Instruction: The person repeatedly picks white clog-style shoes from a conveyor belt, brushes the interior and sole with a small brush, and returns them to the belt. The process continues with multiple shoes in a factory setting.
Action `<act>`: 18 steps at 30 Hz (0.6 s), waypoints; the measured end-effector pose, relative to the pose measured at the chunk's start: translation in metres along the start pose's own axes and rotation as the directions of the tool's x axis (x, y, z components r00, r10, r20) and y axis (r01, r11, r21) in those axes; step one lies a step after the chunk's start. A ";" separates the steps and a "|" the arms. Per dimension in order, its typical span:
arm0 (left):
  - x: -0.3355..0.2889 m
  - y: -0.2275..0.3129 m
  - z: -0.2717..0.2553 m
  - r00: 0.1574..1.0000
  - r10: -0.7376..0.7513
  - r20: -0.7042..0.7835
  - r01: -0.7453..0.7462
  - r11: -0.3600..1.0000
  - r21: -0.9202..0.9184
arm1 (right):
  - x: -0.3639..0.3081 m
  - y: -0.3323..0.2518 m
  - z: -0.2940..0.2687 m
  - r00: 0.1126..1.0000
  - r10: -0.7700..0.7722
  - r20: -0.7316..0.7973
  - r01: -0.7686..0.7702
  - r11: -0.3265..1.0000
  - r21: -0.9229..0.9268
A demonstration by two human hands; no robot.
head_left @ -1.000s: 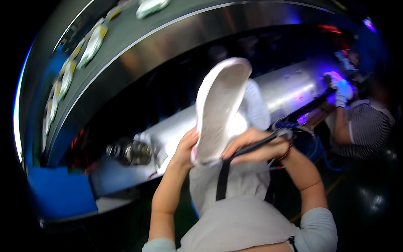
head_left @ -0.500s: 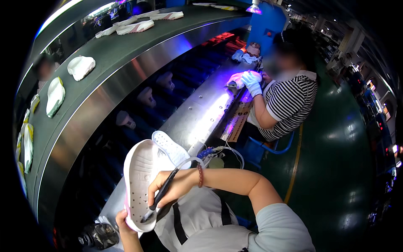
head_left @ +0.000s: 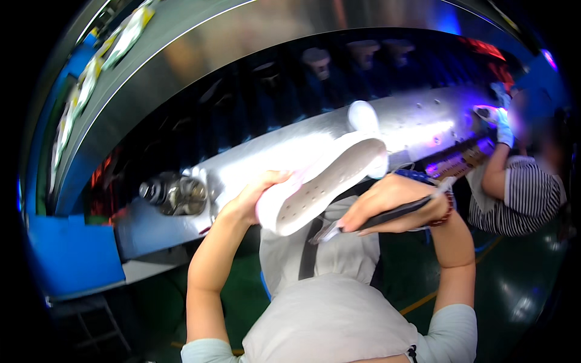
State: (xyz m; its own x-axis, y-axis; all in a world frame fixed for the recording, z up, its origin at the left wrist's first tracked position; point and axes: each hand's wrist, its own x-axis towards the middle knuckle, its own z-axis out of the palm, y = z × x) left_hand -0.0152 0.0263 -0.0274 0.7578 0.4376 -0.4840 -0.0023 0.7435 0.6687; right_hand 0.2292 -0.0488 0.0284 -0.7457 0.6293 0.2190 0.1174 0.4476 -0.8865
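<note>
My left hand (head_left: 253, 195) is closed around one end of a white shoe sole (head_left: 324, 184) with a pink edge, holding it tilted above my lap. Small holes dot the sole's hollow inside. In my right hand (head_left: 393, 202) is a brush (head_left: 396, 213) with a black handle, gripped like a pen. Its bristle tip (head_left: 324, 234) is below the sole and apart from it. A pale tube runs from the handle's rear end past my wrist. Beyond the sole's far end, a white rounded piece (head_left: 363, 115) rests at the bench.
Behind the sole runs a metal bench (head_left: 266, 148), with a dark-lidded clear jar (head_left: 181, 193) on its left. A conveyor (head_left: 181, 30) carrying white and yellow shoe parts (head_left: 124, 39) passes above dark shoe lasts (head_left: 318, 60). A gloved co-worker (head_left: 517, 187) sits at the right.
My view has turned, shifting the bench and co-worker. The brush has come out of the sole, where its tip was at the near end. The sole now lies more slantwise.
</note>
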 end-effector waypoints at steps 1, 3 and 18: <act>0.000 0.001 0.002 0.999 0.024 0.031 -0.024 1.000 -0.015 | 0.000 -0.001 -0.001 0.998 -0.028 -0.049 0.028 1.000 0.002; -0.003 0.003 0.010 0.999 0.019 0.027 -0.018 0.999 -0.039 | 0.004 0.002 -0.001 0.988 0.053 -0.145 -0.063 0.996 -0.064; -0.011 -0.015 -0.013 0.992 0.060 -0.108 -0.089 0.954 -0.286 | -0.024 0.007 0.011 0.967 0.129 -0.220 -0.119 0.991 0.059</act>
State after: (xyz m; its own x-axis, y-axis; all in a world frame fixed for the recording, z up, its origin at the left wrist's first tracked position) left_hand -0.0323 0.0170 -0.0398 0.6811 0.5338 -0.5012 -0.2564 0.8150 0.5197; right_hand 0.2412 -0.0677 0.0122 -0.5616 0.8060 0.1870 0.1660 0.3312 -0.9289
